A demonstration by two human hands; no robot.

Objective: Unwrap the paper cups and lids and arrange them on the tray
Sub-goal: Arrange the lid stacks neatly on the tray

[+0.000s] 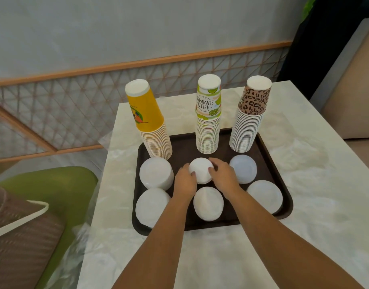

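Note:
A dark brown tray [288,207] lies on the pale table. Along its back edge stand three upside-down cup stacks: yellow [150,122], lime-print [208,117] and leopard-print [249,119]. Several stacks of white lids fill the front, in two rows. My left hand [184,180] and my right hand [223,176] clasp the middle lid stack of the back row [200,168] from either side, fingers curled on its rim. Another lid stack [208,203] sits between my forearms.
Clear plastic wrap [105,140] hangs off the table's far left corner. A green seat [60,184] and a brown bag [18,243] are to the left. A lattice rail runs behind the table, and a beige bench [354,105] stands at right.

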